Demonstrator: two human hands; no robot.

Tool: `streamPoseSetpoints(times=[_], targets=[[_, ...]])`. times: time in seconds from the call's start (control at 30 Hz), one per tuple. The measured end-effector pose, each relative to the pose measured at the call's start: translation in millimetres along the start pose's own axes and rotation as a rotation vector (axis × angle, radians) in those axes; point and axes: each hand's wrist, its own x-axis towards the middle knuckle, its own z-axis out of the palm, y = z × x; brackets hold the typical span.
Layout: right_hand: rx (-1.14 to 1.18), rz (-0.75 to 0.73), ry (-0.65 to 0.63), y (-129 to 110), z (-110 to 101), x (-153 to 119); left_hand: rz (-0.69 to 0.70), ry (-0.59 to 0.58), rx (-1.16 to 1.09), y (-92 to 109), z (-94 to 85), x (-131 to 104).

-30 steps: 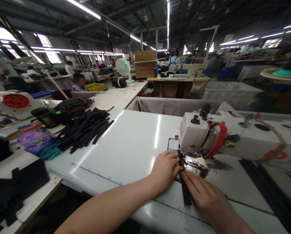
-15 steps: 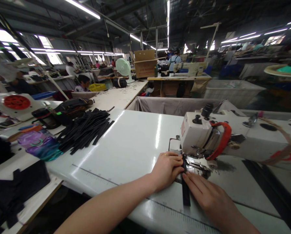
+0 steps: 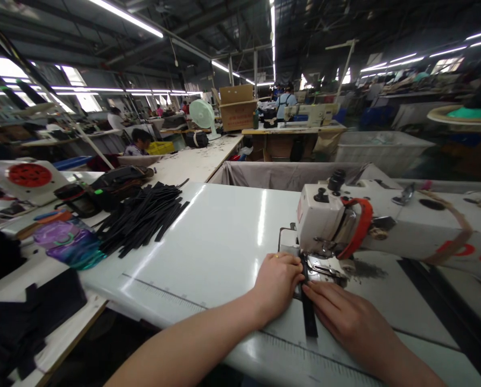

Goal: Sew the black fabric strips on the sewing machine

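Note:
A black fabric strip (image 3: 310, 320) lies lengthwise on the pale table, its far end under the head of a white sewing machine (image 3: 319, 215) with an orange-red guard. My left hand (image 3: 278, 282), a ring on one finger, presses the strip's left edge beside the needle plate, fingers bent and held together. From the right, my right hand (image 3: 345, 317) touches the strip with its fingertips, the fingers close together and fairly straight. The needle area is partly hidden by the machine head.
A pile of black strips (image 3: 143, 217) lies on the table's left side, near a purple-and-teal pouch (image 3: 69, 242). Black fabric pieces (image 3: 55, 303) are at lower left. More dark strips (image 3: 438, 306) run under the machine arm. Behind stand a fan (image 3: 202, 114) and a cardboard box (image 3: 238, 110).
The view has shifted slightly. Both hands stay at the strip, nearly in the same places. At the far left, a standing person is no longer visible.

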Motion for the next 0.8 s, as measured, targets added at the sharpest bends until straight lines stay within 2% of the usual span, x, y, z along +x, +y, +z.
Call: streamPoseSetpoints(times=[0.17,0.4,0.63,0.8], targets=[[0.087,0.045,-0.017,1.2,-4.0,3.8,0.112,0.020,-0.047,-9.3,0.5,-1.7],[0.170,0.134,-0.021,3.7,-2.1,7.5,0.053,-0.003,0.067,-4.2,0.6,1.2],[0.526,0.120,-0.155,-4.4,-20.8,7.0,0.063,0.031,0.063,-5.4,5.0,-2.3],[0.600,0.139,-0.176,-0.9,-24.8,5.6,0.044,0.054,0.045,-6.4,6.1,2.8]])
